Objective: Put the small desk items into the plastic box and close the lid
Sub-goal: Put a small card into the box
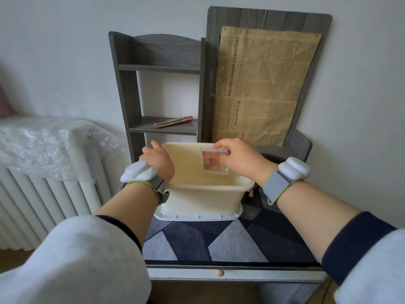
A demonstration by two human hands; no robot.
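A cream plastic box (203,197) stands open on the small desk, resting on its white lid (197,216). My right hand (238,160) holds a small clear case with pink squares (213,162) over the box's opening, tilted, pinched at its top edge. My left hand (157,161) rests against the box's left rim, fingers curled toward the far left corner. A rose-gold pen-like item (174,121) lies on the lower shelf behind the box. Whether anything lies inside the box is hidden.
A grey wooden shelf unit (125,88) stands behind the box, with a brown newsprint sheet (263,84) on a board to the right. A blue patterned mat (219,240) covers the desk. A white radiator (43,205) under plastic wrap is at the left.
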